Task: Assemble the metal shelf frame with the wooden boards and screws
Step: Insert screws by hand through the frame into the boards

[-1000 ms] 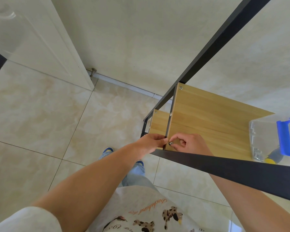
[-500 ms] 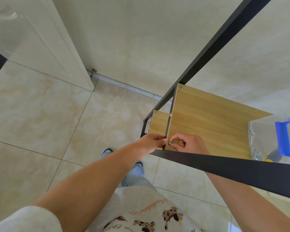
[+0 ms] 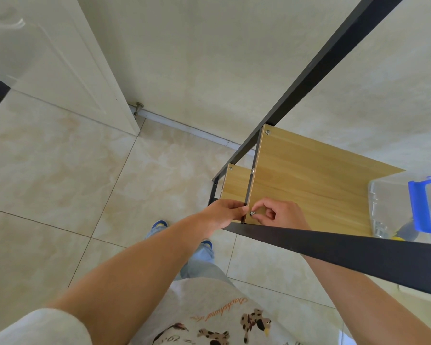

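Silver screw (image 3: 252, 213) pinched in your right hand (image 3: 279, 212), left hand (image 3: 224, 212) gripping the frame (image 3: 244, 195): seat it squarely in the board (image 3: 309, 185), then tighten.

A white door (image 3: 47, 63) stands open at 10 o'clock, and a metal door stopper (image 3: 138, 107) sits at the foot of the cream wall (image 3: 209, 53) just beside its edge. Glossy beige floor tiles (image 3: 47, 170) fill the 9 o'clock side. At 3 o'clock sits a clear plastic box (image 3: 388, 207) with a blue handle (image 3: 419, 207).
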